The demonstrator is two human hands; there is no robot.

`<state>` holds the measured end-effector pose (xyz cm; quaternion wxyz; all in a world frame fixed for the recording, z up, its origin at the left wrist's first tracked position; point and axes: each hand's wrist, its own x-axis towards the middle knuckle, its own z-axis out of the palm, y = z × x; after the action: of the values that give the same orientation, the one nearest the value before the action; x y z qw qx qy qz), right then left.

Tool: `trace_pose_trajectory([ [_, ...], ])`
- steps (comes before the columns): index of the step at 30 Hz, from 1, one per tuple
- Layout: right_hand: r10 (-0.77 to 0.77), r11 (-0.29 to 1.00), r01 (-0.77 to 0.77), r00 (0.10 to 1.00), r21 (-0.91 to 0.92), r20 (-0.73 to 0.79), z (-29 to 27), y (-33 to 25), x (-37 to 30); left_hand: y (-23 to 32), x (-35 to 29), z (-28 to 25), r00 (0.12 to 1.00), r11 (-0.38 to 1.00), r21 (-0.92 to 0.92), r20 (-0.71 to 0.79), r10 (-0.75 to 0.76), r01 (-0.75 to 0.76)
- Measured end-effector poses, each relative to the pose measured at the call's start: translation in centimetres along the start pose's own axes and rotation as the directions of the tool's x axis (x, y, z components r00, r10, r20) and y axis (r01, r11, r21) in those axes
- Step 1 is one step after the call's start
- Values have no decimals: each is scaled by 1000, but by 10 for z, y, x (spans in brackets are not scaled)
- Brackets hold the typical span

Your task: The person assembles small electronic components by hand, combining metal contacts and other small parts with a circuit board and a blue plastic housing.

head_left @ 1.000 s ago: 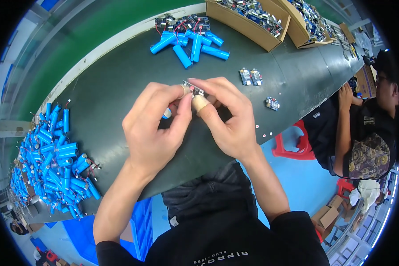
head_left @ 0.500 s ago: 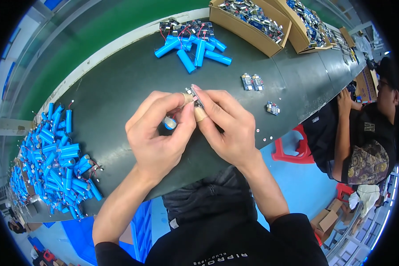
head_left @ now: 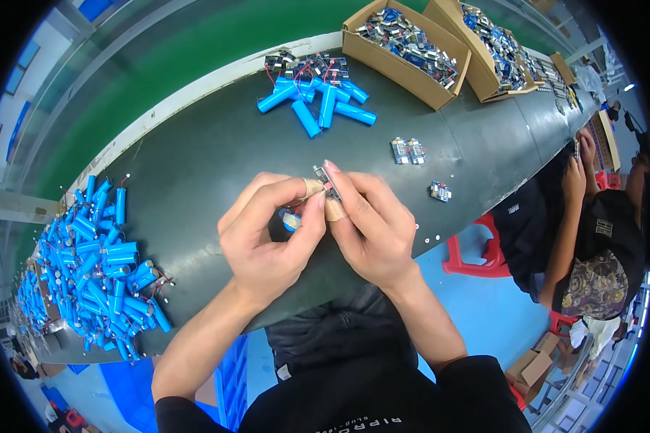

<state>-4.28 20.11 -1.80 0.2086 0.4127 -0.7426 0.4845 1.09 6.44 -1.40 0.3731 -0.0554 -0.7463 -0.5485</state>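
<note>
Over the middle of the dark table, my two hands meet fingertip to fingertip. My right hand (head_left: pixel 375 231) is closed on a small circuit board (head_left: pixel 320 172), pinched between thumb and fingers. My left hand (head_left: pixel 263 231) is closed too, its thumb and forefinger pressed against the board's near side. A blue cylindrical battery (head_left: pixel 291 221) shows partly behind the left thumb; its wires and plug are mostly hidden by the fingers. Tan tape or finger covers wrap some fingertips. Ahead lies a group of batteries (head_left: pixel 307 119) wired to circuit boards (head_left: pixel 332 70).
At left lies a large heap of blue batteries (head_left: pixel 97 270). Loose boards (head_left: pixel 440 191) rest on the right, near the table edge. Cardboard boxes (head_left: pixel 404 76) of boards stand at the far right. Beyond a red stool (head_left: pixel 477 252), another person (head_left: pixel 592 245) works at the table.
The whole view has shifted slightly, so table and hands appear lower. Both hands keep the same pinch on the board and battery. The co-worker's hands have come up into view with a small object.
</note>
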Motion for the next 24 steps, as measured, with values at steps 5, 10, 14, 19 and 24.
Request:
trace_pose_trajectory([
  [5, -1, 1000, 1, 1000, 13, -9, 1, 1, 0, 0, 1, 0, 1000, 1000, 7, -2, 2, -2],
  [10, -5, 1000, 5, 1000, 26, -13, 1, 1, 0, 0, 2, 0, 1000, 1000, 5, 1, 20, -20],
  [14, 1, 999, 0, 1000, 34, -12, 1, 0, 1, 0, 2, 0, 1000, 1000, 4, -2, 8, -8],
  [19, 6, 999, -5, 1000, 32, -7, 1, 1, 1, -1, 1, 0, 1000, 1000, 2, 6, -15, 15],
  [24, 6, 999, -6, 1000, 39, -5, 1, 1, 1, 0, 1, 0, 1000, 1000, -3, 6, -20, 20],
])
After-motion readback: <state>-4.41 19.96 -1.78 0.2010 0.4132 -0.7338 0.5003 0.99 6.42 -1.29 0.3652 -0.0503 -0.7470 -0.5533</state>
